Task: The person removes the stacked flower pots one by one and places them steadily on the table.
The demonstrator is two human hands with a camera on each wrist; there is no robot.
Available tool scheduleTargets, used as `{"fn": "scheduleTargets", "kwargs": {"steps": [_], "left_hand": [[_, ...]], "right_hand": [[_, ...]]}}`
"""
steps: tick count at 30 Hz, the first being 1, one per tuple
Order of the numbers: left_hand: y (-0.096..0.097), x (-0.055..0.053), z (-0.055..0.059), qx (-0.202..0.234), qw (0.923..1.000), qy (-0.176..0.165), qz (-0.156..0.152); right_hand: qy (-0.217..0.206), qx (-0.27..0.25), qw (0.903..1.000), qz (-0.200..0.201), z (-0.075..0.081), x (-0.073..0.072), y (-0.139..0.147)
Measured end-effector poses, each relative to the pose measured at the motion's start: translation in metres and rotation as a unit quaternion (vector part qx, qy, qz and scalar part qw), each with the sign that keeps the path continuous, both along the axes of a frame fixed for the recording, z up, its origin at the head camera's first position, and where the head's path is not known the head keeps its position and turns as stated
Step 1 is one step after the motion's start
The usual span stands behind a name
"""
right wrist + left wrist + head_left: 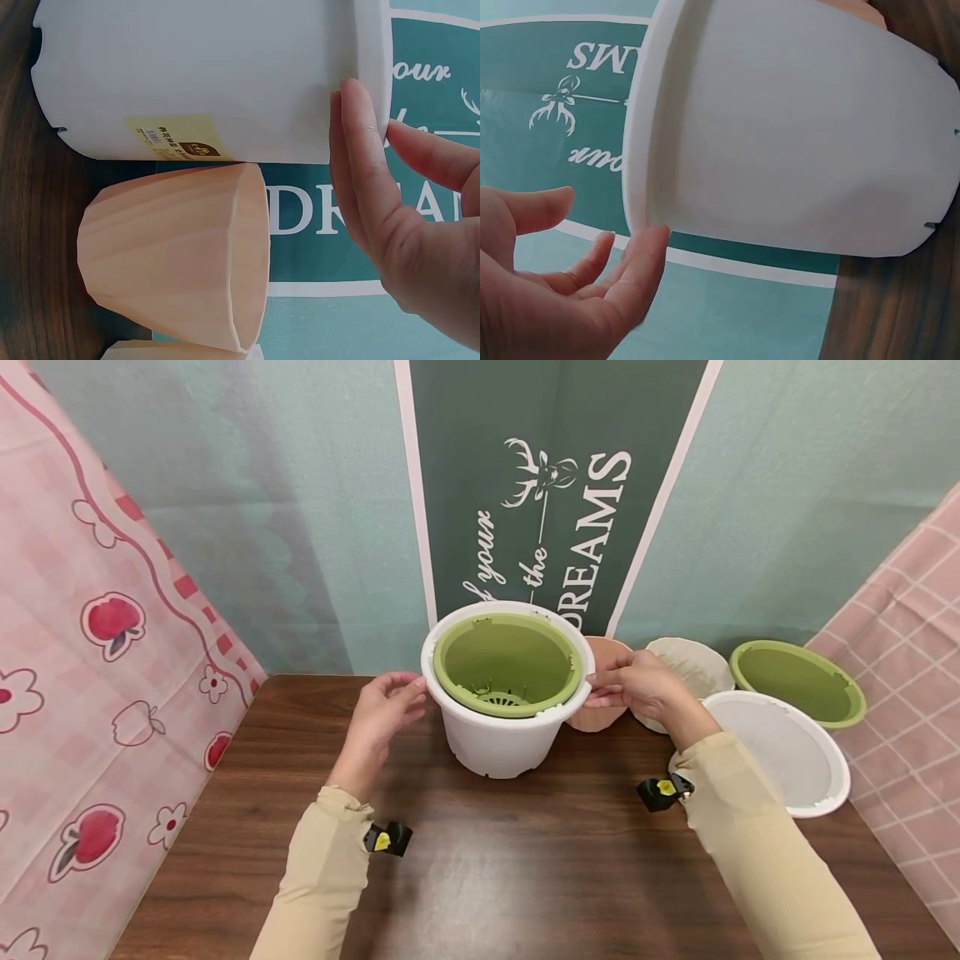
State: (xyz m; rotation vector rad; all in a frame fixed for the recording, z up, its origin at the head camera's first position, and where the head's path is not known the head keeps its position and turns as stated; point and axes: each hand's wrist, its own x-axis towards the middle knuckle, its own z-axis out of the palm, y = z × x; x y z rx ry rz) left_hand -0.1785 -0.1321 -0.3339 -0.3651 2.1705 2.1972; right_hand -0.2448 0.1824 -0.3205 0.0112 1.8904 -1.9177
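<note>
A large white flowerpot (495, 745) stands upright on the table, with a green flowerpot (517, 656) nested inside it. My left hand (382, 714) is at the left of its rim; in the left wrist view the fingertips (656, 244) meet the rim edge, while the thumb is apart from it. On the other side my right hand (637, 685) pinches the rim, fingers lying along the outer wall under the lip and thumb at the top edge. A yellow label (176, 139) shows on the white wall.
Just right of the nested pots stands a peach flowerpot (169, 255), with a cream flowerpot (693, 664) beside it. Farther right are another green flowerpot (798, 681) and a second white flowerpot (780, 756), near the right arm. A printed cloth (330, 527) hangs behind the wooden table (480, 877).
</note>
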Motion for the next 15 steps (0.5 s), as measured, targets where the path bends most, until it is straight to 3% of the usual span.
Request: {"fn": "scheduleTargets", "kwargs": {"steps": [7, 11, 15], "left_hand": [[-0.006, -0.001, 0.008, -0.026, 0.9988, 0.036, -0.021], [-0.008, -0.003, 0.012, -0.071, 0.9938, 0.056, -0.065], [-0.01, -0.005, 0.015, -0.122, 0.9819, 0.086, -0.116]], "right_hand": [[0.0, 0.001, 1.0, 0.006, 0.0, 0.0, 0.001], [0.001, 0.004, 1.0, 0.006, 0.0, 0.0, 0.001], [0.001, -0.001, 1.0, 0.003, 0.0, 0.0, 0.0]]}}
